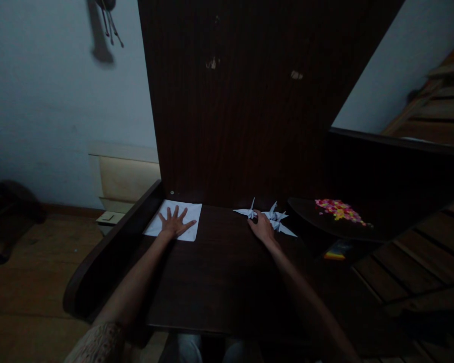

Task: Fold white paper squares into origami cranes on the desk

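Note:
My left hand (173,223) lies flat with its fingers spread on a white sheet of paper (191,214), at the back left of the dark desk. Further right, my right hand (263,228) has its thumb and forefinger curled about the body of a white origami crane (245,212). The crane's pointed tips stick out to the left and upward. More folded white cranes (277,217) sit close together just right of that hand, partly hidden behind it.
A raised dark corner shelf (306,212) at the right holds a pile of small pink, red and yellow pieces (340,209). Below it is something with a yellow and orange edge (335,255). A curved side panel (109,257) bounds the desk's left; a tall dark back panel (242,111) rises behind.

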`<state>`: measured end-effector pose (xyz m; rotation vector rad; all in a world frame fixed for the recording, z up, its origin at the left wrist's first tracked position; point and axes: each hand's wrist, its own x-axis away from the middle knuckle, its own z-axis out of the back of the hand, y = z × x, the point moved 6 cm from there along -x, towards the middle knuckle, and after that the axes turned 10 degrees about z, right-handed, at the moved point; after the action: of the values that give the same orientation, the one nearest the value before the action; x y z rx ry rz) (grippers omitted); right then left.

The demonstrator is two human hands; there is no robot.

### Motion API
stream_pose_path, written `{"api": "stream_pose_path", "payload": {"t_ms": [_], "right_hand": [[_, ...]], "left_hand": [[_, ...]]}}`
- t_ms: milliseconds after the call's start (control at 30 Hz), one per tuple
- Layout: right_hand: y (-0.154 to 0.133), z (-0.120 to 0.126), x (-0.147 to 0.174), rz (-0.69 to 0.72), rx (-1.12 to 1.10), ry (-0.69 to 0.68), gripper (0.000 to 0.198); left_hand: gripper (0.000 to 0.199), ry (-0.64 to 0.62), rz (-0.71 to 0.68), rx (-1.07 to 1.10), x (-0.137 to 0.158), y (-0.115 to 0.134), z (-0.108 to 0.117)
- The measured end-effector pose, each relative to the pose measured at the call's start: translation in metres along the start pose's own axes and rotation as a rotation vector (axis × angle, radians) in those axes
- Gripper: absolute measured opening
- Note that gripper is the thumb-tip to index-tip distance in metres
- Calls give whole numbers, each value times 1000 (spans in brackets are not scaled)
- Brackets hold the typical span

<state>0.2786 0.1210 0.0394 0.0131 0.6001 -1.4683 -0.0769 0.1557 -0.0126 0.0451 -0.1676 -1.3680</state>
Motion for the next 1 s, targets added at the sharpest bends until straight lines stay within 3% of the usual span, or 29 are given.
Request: {"api": "stream_pose_path", "payload": {"t_ms": [233, 567, 733, 933, 1000], "right_hand": [[1, -7, -11, 5, 161, -118, 31], [1, 2, -22, 92, 126, 9, 27], [-11, 23, -5, 161, -61, 135, 30], [-25, 47, 37, 198, -364, 232, 33], [-27, 50, 51, 184, -475, 230, 34]], "left_hand": [[83, 7, 20, -8, -3, 0, -4], [82, 28, 1, 35, -7, -1, -5], [84, 35, 4, 35, -5, -1, -1], [87, 8, 33, 34, 1, -2, 6], [87, 80, 17, 33, 6, 1, 12]]}}
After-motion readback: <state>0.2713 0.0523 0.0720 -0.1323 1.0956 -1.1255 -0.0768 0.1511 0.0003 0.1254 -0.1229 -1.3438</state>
